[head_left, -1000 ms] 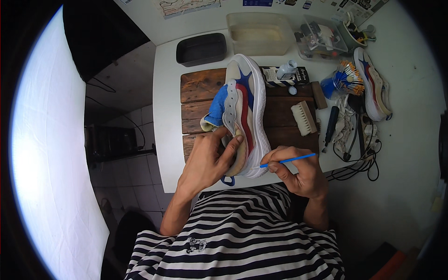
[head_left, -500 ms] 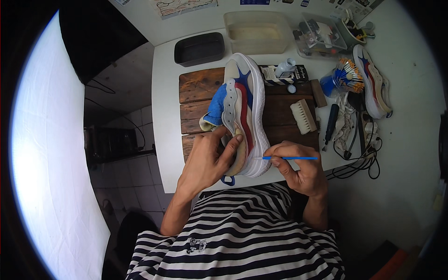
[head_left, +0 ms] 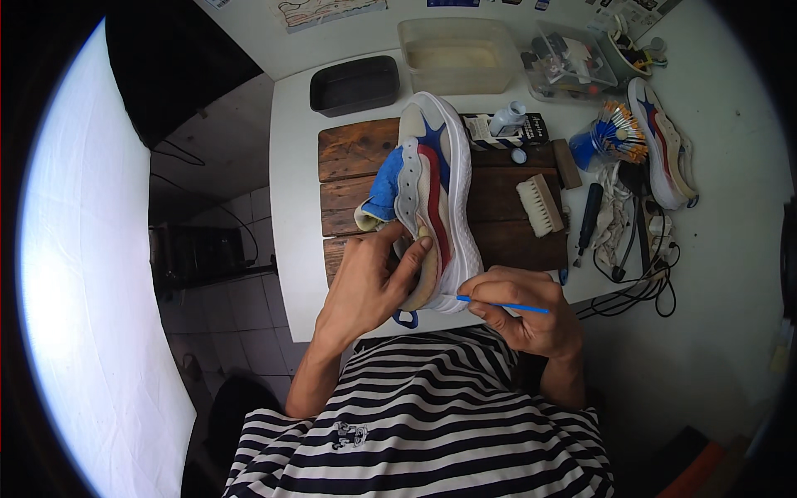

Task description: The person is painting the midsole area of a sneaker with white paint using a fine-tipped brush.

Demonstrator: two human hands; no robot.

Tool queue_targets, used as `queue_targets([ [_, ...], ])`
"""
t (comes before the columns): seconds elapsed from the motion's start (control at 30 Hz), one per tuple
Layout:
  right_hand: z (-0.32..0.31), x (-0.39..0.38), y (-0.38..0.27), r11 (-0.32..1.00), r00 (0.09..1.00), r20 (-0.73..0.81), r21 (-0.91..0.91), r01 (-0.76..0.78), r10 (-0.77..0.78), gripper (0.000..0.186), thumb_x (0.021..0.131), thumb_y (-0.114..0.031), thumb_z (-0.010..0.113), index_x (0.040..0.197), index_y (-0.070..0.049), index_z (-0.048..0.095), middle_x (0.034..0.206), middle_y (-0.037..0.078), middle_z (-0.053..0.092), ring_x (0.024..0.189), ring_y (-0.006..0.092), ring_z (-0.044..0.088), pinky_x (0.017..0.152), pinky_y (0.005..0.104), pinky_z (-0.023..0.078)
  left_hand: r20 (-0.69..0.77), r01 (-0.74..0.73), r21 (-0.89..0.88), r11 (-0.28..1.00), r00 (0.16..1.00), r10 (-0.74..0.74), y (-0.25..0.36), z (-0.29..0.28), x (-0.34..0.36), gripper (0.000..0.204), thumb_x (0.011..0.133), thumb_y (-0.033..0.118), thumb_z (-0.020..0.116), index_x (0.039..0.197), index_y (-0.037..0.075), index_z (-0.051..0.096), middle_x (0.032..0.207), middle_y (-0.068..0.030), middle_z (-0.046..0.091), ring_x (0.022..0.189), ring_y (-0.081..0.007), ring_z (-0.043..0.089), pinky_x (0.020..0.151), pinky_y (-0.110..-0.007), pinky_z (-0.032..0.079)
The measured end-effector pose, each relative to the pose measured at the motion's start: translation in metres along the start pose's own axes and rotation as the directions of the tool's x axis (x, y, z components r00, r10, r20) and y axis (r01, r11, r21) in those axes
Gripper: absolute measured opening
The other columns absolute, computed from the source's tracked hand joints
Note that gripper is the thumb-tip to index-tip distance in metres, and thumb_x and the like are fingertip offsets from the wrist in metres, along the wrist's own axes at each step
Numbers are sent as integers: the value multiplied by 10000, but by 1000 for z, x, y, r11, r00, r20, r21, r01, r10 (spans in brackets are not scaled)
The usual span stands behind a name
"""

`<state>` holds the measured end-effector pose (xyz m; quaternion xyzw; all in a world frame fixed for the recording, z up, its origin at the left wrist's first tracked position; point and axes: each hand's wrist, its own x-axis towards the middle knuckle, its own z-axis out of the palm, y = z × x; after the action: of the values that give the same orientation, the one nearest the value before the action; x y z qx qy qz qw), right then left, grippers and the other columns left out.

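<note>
A white sneaker (head_left: 457,174) with blue and red panels lies on its side on a dark slatted wooden board (head_left: 359,170), its sole edge facing right. My left hand (head_left: 369,278) grips the shoe at the collar, thumb on the outer side and fingers inside the opening. Pinched in my right hand (head_left: 523,311) is a thin blue paintbrush (head_left: 515,306). The brush tip meets the white midsole near the heel. A blue heel loop (head_left: 406,319) sticks out at the shoe's near end.
Behind the board stand a black tray (head_left: 354,86), a clear tub (head_left: 458,56) and an uncapped paint bottle (head_left: 508,119). To the right are a scrub brush (head_left: 540,206), a cup of paintbrushes (head_left: 610,141), the matching sneaker (head_left: 662,149) and tangled cables (head_left: 643,286).
My right hand and the paintbrush have moved slightly toward me, down the midsole to the heel, and the brush tilts more. My left hand and the sneaker stay nearly still.
</note>
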<state>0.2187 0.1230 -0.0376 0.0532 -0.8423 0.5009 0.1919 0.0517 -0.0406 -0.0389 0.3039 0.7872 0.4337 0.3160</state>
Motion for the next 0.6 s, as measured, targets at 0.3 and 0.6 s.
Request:
queue_targets([
  [0.3,-2,0,3,1000,999,-41,12,1,0,165,936,-67,739,1047,-21,627,881,114,716,746,267,726,633,358,590,-6,8,-13,1000,1000,-8,2,-1,-2,376,1032,282,632,901,-69,659,535,-141,595,478,-227,645,488,-353,474],
  [0.6,0,-2,5,1000,998,-59,17,-6,7,163,939,-70,740,1044,-21,626,886,109,721,752,255,736,620,355,592,4,15,-15,1000,1000,-15,-1,0,-1,376,1034,286,627,918,-69,670,541,-140,600,481,-214,642,487,-356,474],
])
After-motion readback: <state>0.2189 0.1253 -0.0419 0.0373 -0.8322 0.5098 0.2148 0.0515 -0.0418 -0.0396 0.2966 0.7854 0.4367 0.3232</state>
